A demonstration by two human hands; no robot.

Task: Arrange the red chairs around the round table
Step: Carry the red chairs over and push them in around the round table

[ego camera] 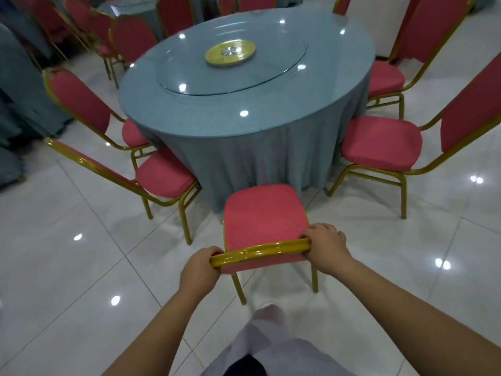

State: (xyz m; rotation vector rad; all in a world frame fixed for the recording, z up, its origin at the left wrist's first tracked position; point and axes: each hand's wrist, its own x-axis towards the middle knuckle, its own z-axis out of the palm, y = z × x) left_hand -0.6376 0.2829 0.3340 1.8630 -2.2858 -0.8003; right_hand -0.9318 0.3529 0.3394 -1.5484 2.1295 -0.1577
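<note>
A red chair [262, 213] with a gold frame stands right in front of me, its seat facing the round table [189, 115] draped in a blue-grey cloth. My left hand [200, 267] grips the left end of the chair's gold top rail. My right hand [326, 246] grips the rail's right end. The front of the seat nearly touches the hanging cloth. Two red chairs [165, 175] stand at the table's left and two more [379, 143] at its right.
A glass turntable [284, 74] with a gold centre disc lies on the table. Further red chairs [132, 39] and another draped table stand at the back left. Blue-grey drapery [21, 104] hangs on the left. The floor is glossy white tile [81, 280].
</note>
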